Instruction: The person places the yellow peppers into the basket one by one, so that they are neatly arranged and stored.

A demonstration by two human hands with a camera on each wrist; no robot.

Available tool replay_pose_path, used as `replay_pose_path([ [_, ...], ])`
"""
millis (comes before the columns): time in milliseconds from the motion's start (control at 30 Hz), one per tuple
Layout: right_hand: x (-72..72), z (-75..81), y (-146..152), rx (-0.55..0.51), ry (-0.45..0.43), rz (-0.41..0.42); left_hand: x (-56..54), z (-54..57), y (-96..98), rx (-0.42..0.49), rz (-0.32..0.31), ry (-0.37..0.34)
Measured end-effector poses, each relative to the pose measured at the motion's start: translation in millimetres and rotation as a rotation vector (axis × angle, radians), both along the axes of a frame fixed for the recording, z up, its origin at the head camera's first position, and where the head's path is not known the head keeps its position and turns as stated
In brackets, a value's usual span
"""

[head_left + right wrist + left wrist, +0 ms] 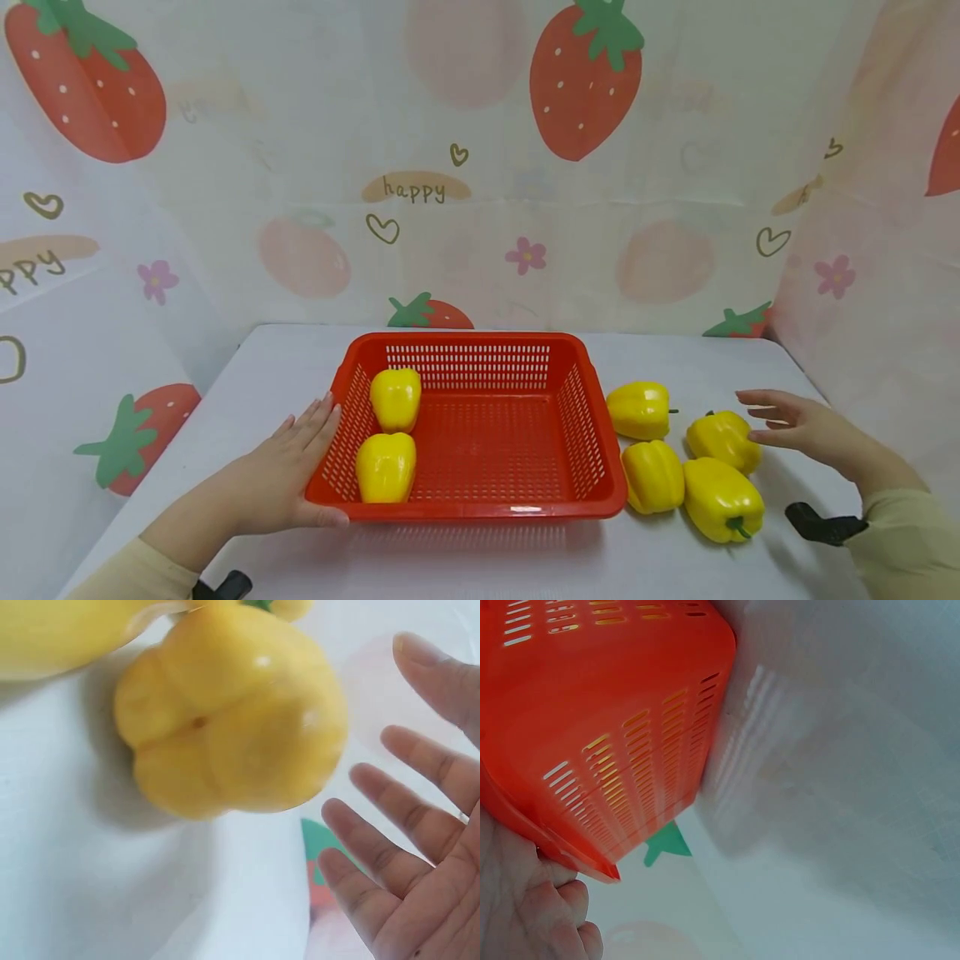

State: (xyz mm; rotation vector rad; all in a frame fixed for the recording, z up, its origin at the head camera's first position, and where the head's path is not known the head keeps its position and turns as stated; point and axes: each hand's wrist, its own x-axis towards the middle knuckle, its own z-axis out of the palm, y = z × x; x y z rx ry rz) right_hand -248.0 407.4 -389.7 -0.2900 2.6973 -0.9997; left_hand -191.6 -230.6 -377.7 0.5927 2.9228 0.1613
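A red plastic basket (487, 510) with slotted walls stands on the white table, two yellow bell peppers (395, 400) inside along its left wall. My left hand (281, 471) rests on the basket's left rim, fingers stretched along it and thumb at the front corner. In the left wrist view, this hand (536, 907) touches the rim from outside. Over on the right, my right hand (813, 429) is beside a yellow bell pepper (723, 442). The right wrist view has the fingers of that hand (420, 817) spread, holding nothing, apart from the pepper's lobed end (232, 712).
Close to the basket's right side lie more yellow bell peppers: one at the back (639, 410), one against the basket (652, 477) and one at the front (723, 500). A strawberry-print sheet (480, 267) hangs behind the table (285, 358) and at both sides.
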Motion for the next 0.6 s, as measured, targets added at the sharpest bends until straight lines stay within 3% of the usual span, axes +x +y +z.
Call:
replay_pose_path([
  [300,1.3,-10.5,-6,-0.086,-0.09,0.036,1.9,1.8,-1.3,0.002,-0.005,-0.006],
  [600,-3.0,-16.9,-6,-0.033,-0.153,0.024,0.8,-0.4,-1.4,0.015,-0.001,-0.008],
])
